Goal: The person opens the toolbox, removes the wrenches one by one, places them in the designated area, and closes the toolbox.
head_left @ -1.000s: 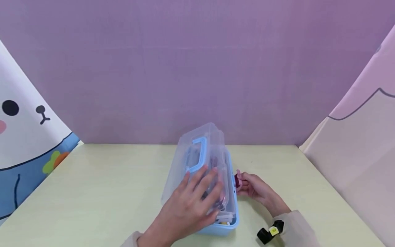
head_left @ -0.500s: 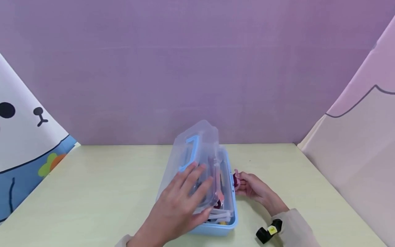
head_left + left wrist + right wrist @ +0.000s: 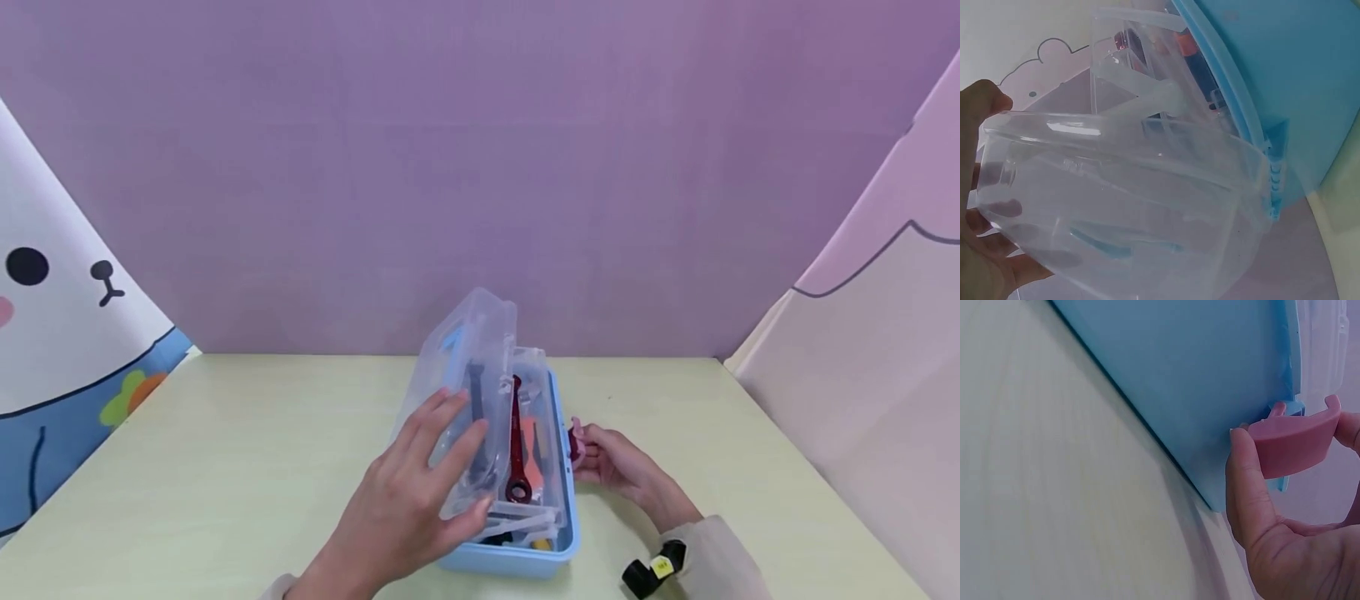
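Pinching the pink latch (image 3: pixel 1297 444) in the right grip (image 3: pixel 613 460); resting the left grip (image 3: pixel 405 500), spread, on the tilted clear lid (image 3: pixel 489 333); facing the blue box (image 3: pixel 513 563), pointed lengthwise away.

Soft, even light fills the head view, where the pale tabletop (image 3: pixel 262 467) shows brighter than the purple backdrop (image 3: pixel 480 183) and a faint, blurry-edged shadow lies under the right forearm (image 3: pixel 671 504). Both wrist views are dimmer and greyer. A white streak of glare crosses the clear lid (image 3: pixel 1147 200) in the left one, and the rim of the blue box (image 3: pixel 1229 75) bows there. In the right, a soft shadow trails along the box's base. Fine detail looks slightly smeared.
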A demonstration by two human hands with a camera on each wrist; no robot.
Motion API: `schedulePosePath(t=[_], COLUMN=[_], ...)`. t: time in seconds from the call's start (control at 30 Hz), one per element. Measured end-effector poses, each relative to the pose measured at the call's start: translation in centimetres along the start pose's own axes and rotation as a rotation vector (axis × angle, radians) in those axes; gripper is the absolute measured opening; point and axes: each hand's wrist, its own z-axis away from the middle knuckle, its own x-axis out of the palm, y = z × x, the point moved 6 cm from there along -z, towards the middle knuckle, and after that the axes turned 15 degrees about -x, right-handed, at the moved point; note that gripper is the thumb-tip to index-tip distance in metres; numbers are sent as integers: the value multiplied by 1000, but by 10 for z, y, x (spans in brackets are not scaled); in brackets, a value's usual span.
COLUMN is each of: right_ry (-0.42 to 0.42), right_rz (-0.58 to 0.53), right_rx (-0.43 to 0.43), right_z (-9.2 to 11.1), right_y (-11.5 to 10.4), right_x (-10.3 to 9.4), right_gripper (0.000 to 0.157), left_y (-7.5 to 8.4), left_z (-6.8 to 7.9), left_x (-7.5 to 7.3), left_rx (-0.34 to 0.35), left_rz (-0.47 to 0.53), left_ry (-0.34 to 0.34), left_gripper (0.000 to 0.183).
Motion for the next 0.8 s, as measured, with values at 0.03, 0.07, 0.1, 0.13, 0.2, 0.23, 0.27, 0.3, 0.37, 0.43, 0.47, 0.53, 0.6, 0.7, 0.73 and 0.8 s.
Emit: schedulePosePath(t=[0.03, 0.07, 0.1, 0.13, 0.2, 0.23, 0.27, 0.3, 0.37, 0.43, 0.47, 0.53, 0.6, 0.7, 0.73, 0.8], right_ry=[3, 5, 7, 7, 1, -5, -11, -16, -23, -23, -19, -16, -13, -7, -6, 0], right_rz=[-1, -5, -8, -11, -16, -18, -20, -23, -28, -34, -37, -41, -39, -38, -39, -47], right_rx=[1, 3, 4, 4, 3, 1, -2, -4, -11, -14, -12, -8, -5, -1, -1, 4], right_z=[0, 0, 0, 0, 1, 1, 1, 1, 0, 0, 0, 0, 0, -1, -1, -1], right_y=[1, 1, 2, 2, 1, 0, -1, -1, -2, -2, -2, -1, 0, 1, 1, 1], right_x=[0, 0, 0, 0, 0, 0, -1, -1, -2, -2, -2, -2, -2, -2, -3, -3], right_gripper=[29, 29, 28, 28, 28, 28, 28, 28, 28, 28, 27, 27, 26, 26, 26, 26], left_y=[-1, -2, -3, -4, -8, -11, -13, -16, -21, -24, -26, -28, -31, -36, -38, -41], left_z=[0, 0, 1, 1, 1, 1, 2, 2, 3, 4, 4, 5, 6, 7, 8, 10], left_x=[-1, -2, -3, -4, -7, -9, -10, -11, -13, -16, -16, -18, -20, -21, -22, -22], left_rx=[-2, -7, -18, -27, -57, -71, -88, -102, -126, -144, -153, -172, -194, -227, -245, -278], left_rz=[3, 5, 4, 8, 8, 11, 15, 21, 34, 47, 43, 26, 7, -4, -1, 4], left_ry=[5, 10, 11, 18, 28, 36, 41, 47, 51, 46, 42, 37, 35, 33, 23, 2], left_gripper=[47, 47, 47, 47, 47, 48, 48, 50, 51, 49, 49, 53, 60, 66, 67, 69])
